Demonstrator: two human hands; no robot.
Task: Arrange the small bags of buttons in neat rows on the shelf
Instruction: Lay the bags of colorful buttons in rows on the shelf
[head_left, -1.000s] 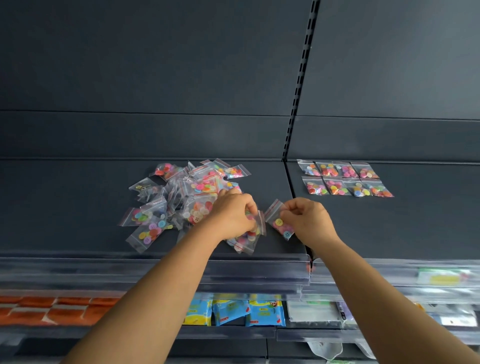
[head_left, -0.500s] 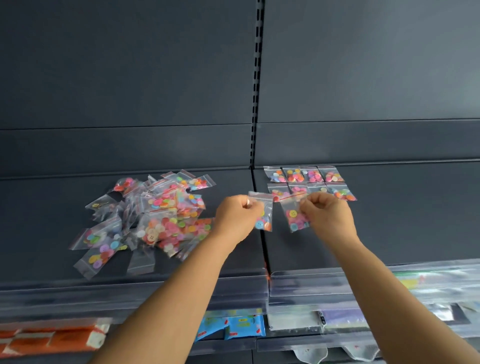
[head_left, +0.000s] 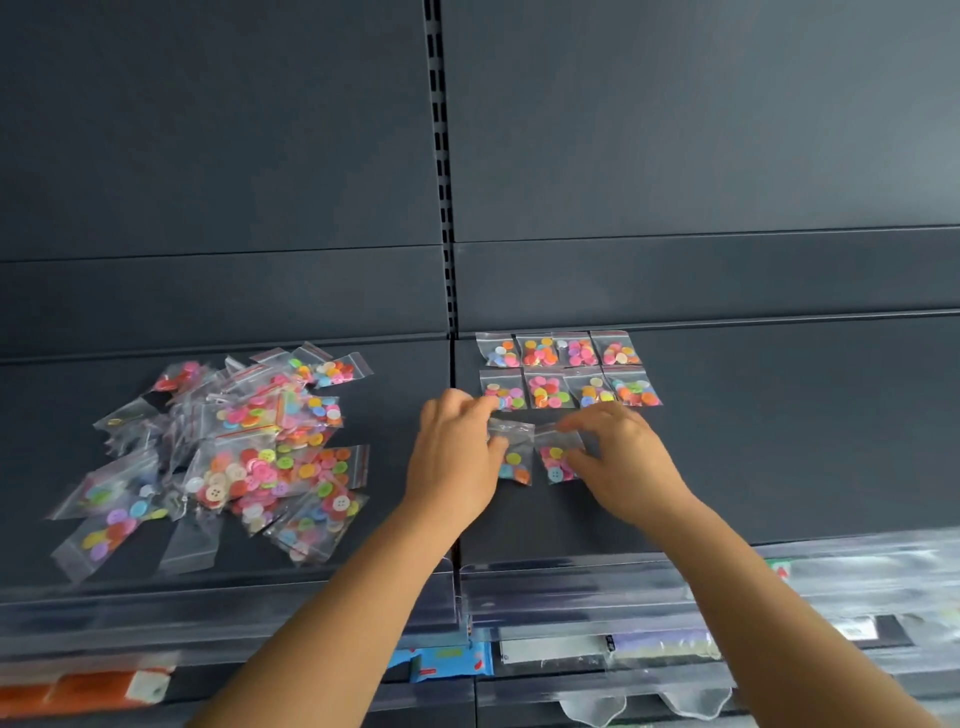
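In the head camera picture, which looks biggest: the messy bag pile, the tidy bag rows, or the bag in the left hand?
1. Messy bag pile
2. Tidy bag rows
3. Bag in the left hand

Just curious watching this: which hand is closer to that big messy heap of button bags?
The left. The left hand is just right of the heap, across bare shelf, pinching one bag. The right hand is farther right, pinching another bag.

Both forearms are bare right up to the frame edge, no sleeves showing. Left hand (head_left: 453, 457) and right hand (head_left: 626, 465) are bare too.
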